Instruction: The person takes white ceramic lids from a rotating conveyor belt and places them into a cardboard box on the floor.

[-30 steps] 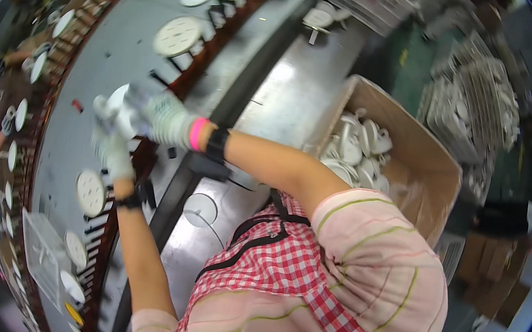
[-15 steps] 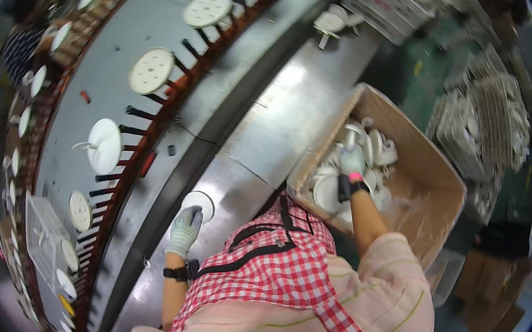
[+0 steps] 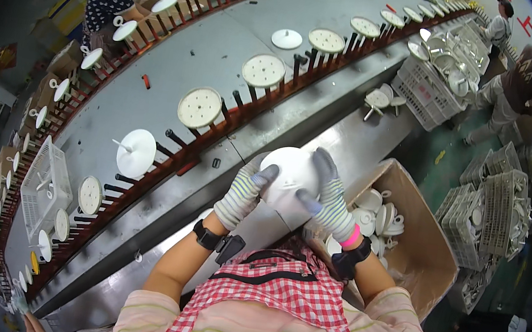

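Grey conveyor table [image 3: 157, 71] curves past; both hands hold a white dish [image 3: 288, 172].

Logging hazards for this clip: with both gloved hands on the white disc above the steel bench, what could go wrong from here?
1. The white disc is held only by the left hand and right hand in knit gloves; it could slip onto the steel bench.
2. The cardboard box of loose white parts sits by the right elbow; a bump might spill or chip them.
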`<action>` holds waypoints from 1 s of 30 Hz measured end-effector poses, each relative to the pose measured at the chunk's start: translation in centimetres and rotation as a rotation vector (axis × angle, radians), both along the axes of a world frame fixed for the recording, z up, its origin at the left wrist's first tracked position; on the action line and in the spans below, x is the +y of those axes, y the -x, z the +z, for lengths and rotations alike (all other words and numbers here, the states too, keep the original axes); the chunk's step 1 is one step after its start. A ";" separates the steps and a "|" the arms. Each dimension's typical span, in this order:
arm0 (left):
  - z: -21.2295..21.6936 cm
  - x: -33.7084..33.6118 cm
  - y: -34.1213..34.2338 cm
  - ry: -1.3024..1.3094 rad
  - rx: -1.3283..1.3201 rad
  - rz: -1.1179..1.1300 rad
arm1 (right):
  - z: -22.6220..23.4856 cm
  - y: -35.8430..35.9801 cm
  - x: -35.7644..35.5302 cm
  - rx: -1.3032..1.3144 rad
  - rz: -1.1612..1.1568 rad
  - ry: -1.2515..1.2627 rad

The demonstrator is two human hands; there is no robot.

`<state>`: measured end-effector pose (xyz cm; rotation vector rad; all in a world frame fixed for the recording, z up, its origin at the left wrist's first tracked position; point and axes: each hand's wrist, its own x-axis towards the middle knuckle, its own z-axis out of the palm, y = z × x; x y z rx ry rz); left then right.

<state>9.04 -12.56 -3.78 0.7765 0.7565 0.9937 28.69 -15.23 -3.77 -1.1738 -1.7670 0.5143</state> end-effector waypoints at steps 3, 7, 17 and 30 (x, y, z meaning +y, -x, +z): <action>0.4 0.0 -0.4 -0.051 0.011 0.127 | 1.2 1.7 2.6 -0.405 0.116 -0.203; 0.8 -0.1 0.1 -0.034 -0.139 -0.015 | -0.1 1.7 6.2 0.095 0.271 -0.028; -4.1 -5.5 8.7 0.020 0.155 0.016 | -1.3 -2.0 29.3 -0.349 -0.486 -0.098; -2.1 12.8 5.2 -0.978 1.178 0.501 | -1.9 7.0 26.9 -0.618 -0.292 -0.374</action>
